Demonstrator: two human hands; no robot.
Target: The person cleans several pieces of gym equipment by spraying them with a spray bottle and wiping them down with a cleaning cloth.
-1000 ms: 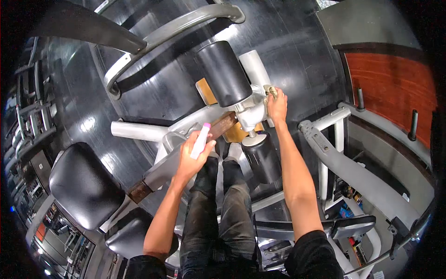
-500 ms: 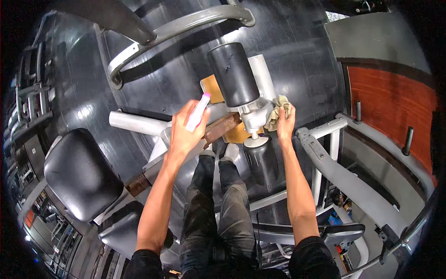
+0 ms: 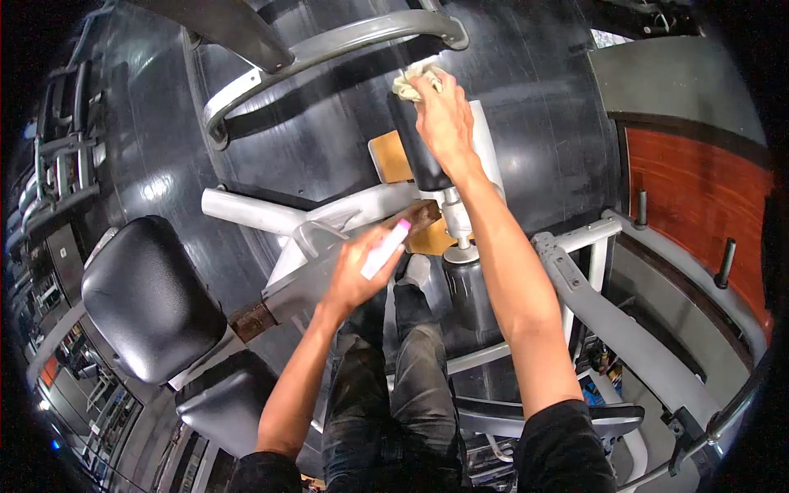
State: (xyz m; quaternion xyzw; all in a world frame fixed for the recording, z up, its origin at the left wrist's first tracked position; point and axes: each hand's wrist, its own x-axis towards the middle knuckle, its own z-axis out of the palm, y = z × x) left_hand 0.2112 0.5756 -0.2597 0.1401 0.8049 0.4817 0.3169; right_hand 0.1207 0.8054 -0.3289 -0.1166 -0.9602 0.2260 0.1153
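The right hand [image 3: 444,111] squeezes a pale cloth [image 3: 415,80] against the top end of the black roller pad [image 3: 419,152]. Below that pad, the left hand [image 3: 357,275] is wrapped around a white spray bottle [image 3: 385,249] with a pink tip.

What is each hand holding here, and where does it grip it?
The left hand wraps the body of a white spray bottle, its pink top sticking out. The right hand presses a bunched cloth onto the black roller pad.
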